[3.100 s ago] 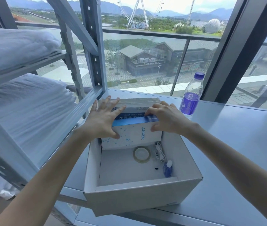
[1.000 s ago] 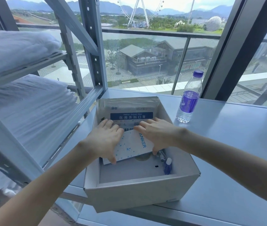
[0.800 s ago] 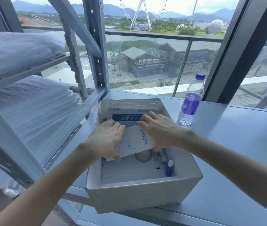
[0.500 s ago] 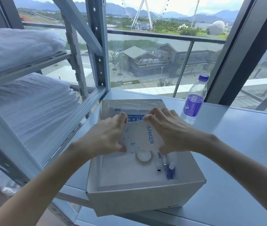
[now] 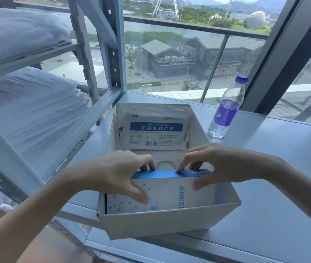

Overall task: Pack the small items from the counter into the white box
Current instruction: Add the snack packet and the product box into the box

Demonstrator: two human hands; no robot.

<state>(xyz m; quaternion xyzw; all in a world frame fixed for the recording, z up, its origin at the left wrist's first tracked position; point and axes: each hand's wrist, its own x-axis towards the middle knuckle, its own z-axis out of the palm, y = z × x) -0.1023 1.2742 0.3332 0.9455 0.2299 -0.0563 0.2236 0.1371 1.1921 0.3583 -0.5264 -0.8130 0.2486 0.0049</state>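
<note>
Now, the white box (image 5: 169,223) is parked at the counter edge, with a mask pack (image 5: 154,130) propped at its 12 o'clock wall. The Anker box (image 5: 169,192) is gripped on edge at 6 o'clock by left hand (image 5: 116,175) and right hand (image 5: 221,166). If dropped flat, the tape roll (image 5: 163,162) could be crushed.

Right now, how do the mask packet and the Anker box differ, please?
The mask packet leans against the far wall, while the Anker box is on edge by the near wall. The mask packet is untouched; the Anker box is gripped by the left hand and right hand. Both are inside the white box.
</note>
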